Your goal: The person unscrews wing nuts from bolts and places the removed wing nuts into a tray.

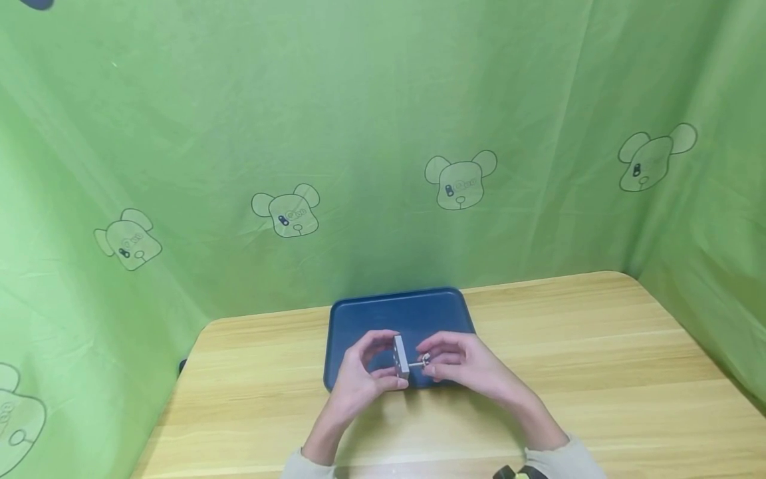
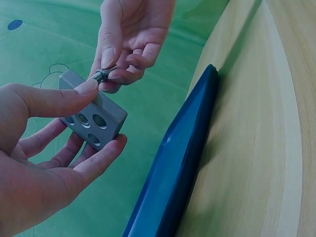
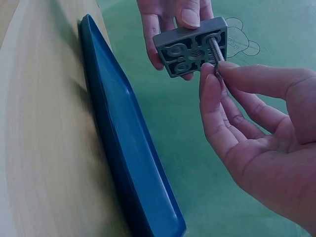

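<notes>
Grey block (image 2: 98, 109) up near blue tray (image 1: 389, 319), left hand (image 1: 358, 376) gripping it, right hand (image 1: 469, 364) pinching bolt (image 3: 216, 50) at its corner; I'd keep bolt square, turn gently to avoid cross-threading

Light yellow-brown, wood-grain table (image 1: 628, 372), rounded far corners, grain running roughly left to right in the head view. Directly on it: dark blue rectangular tray (image 1: 395, 314), rounded corners, low raised rim. Sits flat, right side up, mid-table along the far side, long edge roughly parallel to the table's.
</notes>
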Demonstrator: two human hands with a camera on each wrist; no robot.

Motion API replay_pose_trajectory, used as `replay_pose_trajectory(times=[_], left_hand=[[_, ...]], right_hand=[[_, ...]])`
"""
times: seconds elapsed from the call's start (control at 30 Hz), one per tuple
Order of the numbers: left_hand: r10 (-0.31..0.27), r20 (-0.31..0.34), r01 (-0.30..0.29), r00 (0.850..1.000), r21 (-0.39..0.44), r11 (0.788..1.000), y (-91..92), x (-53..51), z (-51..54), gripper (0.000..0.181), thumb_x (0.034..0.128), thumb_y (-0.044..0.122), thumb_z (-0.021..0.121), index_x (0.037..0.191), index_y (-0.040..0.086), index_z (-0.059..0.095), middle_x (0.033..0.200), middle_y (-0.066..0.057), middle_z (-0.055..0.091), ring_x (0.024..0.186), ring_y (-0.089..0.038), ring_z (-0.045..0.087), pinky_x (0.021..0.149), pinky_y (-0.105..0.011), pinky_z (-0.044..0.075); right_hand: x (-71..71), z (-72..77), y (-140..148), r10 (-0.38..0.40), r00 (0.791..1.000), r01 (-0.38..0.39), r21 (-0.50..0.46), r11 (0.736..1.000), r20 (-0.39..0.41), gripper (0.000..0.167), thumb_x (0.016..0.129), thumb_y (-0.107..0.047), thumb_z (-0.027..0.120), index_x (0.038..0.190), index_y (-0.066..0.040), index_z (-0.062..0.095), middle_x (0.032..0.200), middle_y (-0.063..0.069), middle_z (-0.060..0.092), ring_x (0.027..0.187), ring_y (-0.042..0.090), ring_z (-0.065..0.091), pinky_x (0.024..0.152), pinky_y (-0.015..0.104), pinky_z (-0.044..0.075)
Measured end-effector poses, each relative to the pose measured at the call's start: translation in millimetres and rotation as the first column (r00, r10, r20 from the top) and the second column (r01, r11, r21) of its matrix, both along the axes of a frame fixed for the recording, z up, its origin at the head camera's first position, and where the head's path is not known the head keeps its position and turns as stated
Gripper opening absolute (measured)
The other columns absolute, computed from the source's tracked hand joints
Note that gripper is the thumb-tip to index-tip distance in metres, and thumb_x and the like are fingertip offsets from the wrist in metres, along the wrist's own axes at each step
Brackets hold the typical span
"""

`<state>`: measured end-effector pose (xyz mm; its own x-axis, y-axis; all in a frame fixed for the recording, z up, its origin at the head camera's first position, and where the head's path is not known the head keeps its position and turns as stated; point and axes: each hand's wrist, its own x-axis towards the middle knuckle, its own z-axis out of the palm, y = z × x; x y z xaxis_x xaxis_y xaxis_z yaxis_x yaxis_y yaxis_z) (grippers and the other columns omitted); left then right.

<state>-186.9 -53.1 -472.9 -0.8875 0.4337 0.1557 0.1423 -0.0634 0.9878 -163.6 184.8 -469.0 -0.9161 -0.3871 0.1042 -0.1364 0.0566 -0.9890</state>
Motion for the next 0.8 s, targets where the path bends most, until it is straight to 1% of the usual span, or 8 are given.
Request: replay_pose_trajectory(times=[0.1,0.27,0.47,0.6,0.73,0.8], left_hand=[[0.002,0.001,-0.002,1.000,0.001,1.000,-0.2,0.3,0.0,0.072,0.0681,-0.020,0.080,0.134,0.001,0.059,0.134,-0.016,0.061,0.127,-0.035,0.057,0.096,-0.040,0.061],[0.004,0.004,-0.004,1.000,0.004,1.000,-0.3,0.3,-0.2,0.072,0.0677,-0.021,0.080,0.133,0.005,0.061,0.134,-0.016,0.061,0.128,-0.035,0.057,0.096,-0.039,0.061],[0.001,0.010,-0.002,1.000,0.009,1.000,0.0,0.1,-1.3,0.075,0.0658,-0.021,0.080,0.134,0.002,0.059,0.134,-0.017,0.060,0.128,-0.038,0.056,0.096,-0.039,0.061],[-0.001,0.012,0.001,1.000,0.010,1.000,0.5,0.4,-1.3,0.075,0.0659,-0.022,0.080,0.135,-0.001,0.058,0.134,-0.017,0.060,0.127,-0.038,0.056,0.096,-0.040,0.061],[0.002,0.002,-0.002,1.000,-0.003,1.000,1.5,0.2,-1.0,0.074,0.0665,-0.020,0.080,0.135,0.000,0.058,0.133,-0.016,0.061,0.126,-0.037,0.057,0.096,-0.040,0.061],[0.003,-0.003,-0.003,1.000,-0.008,1.000,1.8,0.1,-0.7,0.074,0.0666,-0.020,0.080,0.134,0.003,0.060,0.133,-0.016,0.061,0.126,-0.036,0.058,0.096,-0.040,0.061]], right_hand=[[0.2,0.1,0.0,-0.001,1.000,0.001,0.008,1.000,0.004,0.037,0.093,-0.006,0.073,0.124,0.010,0.061,0.119,0.031,0.064,0.102,0.027,0.071,0.088,0.039,0.065],[0.6,1.0,-0.3,-0.001,1.000,0.000,0.012,1.000,0.019,0.036,0.093,-0.006,0.072,0.123,0.012,0.061,0.115,0.030,0.065,0.098,0.027,0.073,0.085,0.039,0.065],[1.0,2.1,-1.1,0.011,1.000,-0.011,0.001,1.000,0.025,0.031,0.093,-0.004,0.071,0.119,0.011,0.063,0.114,0.030,0.064,0.093,0.027,0.074,0.080,0.039,0.066],[1.2,1.9,-1.7,0.008,1.000,-0.008,0.008,1.000,0.022,0.026,0.094,-0.008,0.072,0.114,0.007,0.066,0.113,0.026,0.065,0.093,0.027,0.073,0.079,0.038,0.066],[0.4,0.3,-2.3,-0.008,1.000,0.007,0.020,1.000,0.023,0.025,0.099,-0.014,0.068,0.113,0.007,0.067,0.113,0.028,0.066,0.095,0.034,0.072,0.082,0.047,0.066],[-0.4,-0.5,-2.6,-0.017,1.000,0.016,0.026,1.000,0.023,0.027,0.101,-0.017,0.065,0.113,0.007,0.067,0.112,0.030,0.066,0.095,0.034,0.072,0.083,0.050,0.065]])
